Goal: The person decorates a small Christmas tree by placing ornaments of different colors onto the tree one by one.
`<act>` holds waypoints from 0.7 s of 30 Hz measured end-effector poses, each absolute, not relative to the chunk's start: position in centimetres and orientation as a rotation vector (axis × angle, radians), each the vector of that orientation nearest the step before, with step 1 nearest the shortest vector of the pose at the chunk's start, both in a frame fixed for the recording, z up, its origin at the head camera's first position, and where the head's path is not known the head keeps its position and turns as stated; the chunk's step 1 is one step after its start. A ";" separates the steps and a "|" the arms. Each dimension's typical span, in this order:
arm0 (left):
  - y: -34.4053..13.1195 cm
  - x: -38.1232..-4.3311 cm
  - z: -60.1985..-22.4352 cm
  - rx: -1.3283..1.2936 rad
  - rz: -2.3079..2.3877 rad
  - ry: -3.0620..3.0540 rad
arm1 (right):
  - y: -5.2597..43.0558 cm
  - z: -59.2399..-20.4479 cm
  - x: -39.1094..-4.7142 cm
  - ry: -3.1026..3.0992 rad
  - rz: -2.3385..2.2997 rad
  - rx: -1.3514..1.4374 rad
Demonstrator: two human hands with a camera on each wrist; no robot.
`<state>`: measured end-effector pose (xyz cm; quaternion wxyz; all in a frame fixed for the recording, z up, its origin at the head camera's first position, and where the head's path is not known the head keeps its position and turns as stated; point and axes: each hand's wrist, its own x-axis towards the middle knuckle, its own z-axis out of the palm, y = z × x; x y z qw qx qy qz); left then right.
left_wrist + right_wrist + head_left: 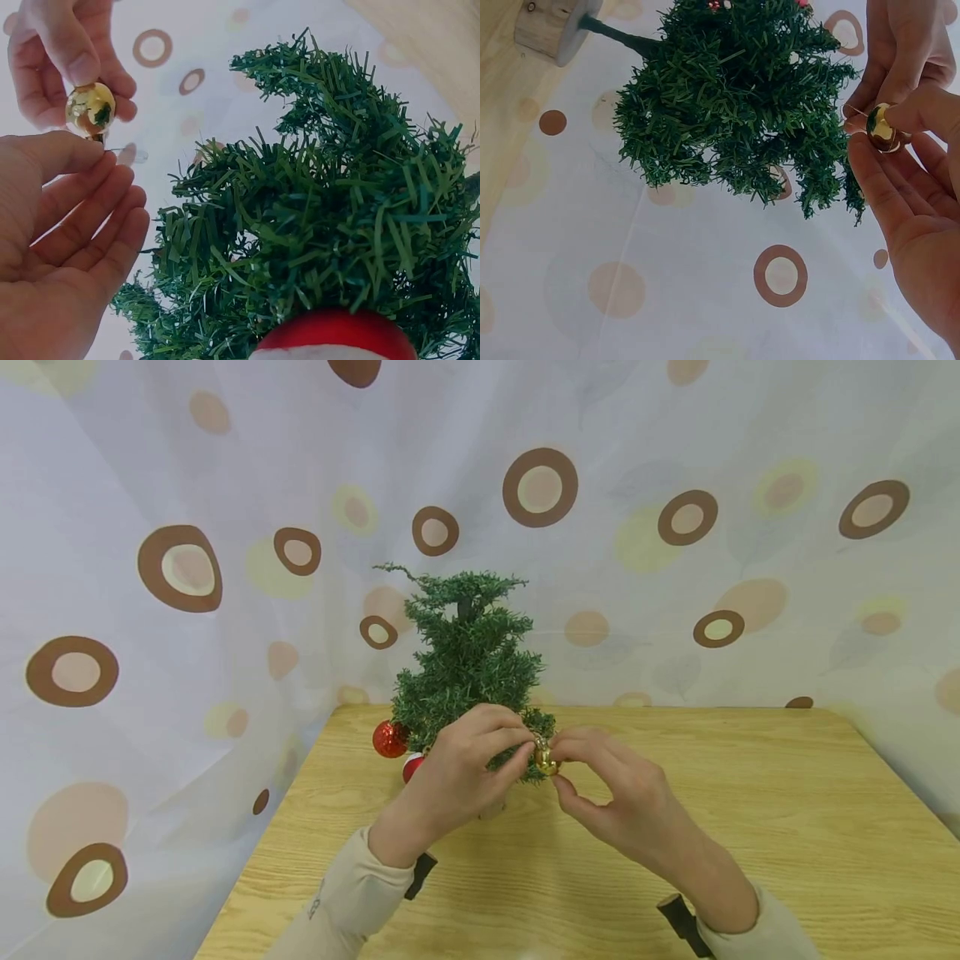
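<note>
A small shiny gold bauble (547, 763) is at the right side of a small artificial Christmas tree (465, 668), near its lower branches. My right hand (633, 793) pinches the ball between thumb and fingers. At the bauble's cap, my left hand (461, 768) pinches with thumb and forefinger, its other fingers loosely bent in the left wrist view. A thin thread (856, 111) shows beside the bauble in the right wrist view. Whether it touches a branch I cannot tell.
A red glittery bauble (390, 739) hangs on the tree's left side. Near it is a red and white bauble (337, 336), partly behind my left hand in the head view. The tree's wooden base (547, 30) stands on a wood-grain table (750, 810). A patterned curtain (600, 568) hangs behind.
</note>
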<state>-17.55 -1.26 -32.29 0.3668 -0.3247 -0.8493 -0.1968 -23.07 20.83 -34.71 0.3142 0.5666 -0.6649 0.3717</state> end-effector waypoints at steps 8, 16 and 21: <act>-1.3 -17.8 -32.1 -0.796 -0.505 -2.131 | 20.5 -35.9 -23.5 -1.785 1.028 1.540; -1.4 -17.8 -32.0 -0.750 -0.499 -2.122 | 20.0 -37.3 -23.7 -1.817 1.045 1.562; -1.3 -17.8 -32.2 -0.743 -0.510 -2.139 | 19.9 -37.4 -23.6 -1.808 1.035 1.544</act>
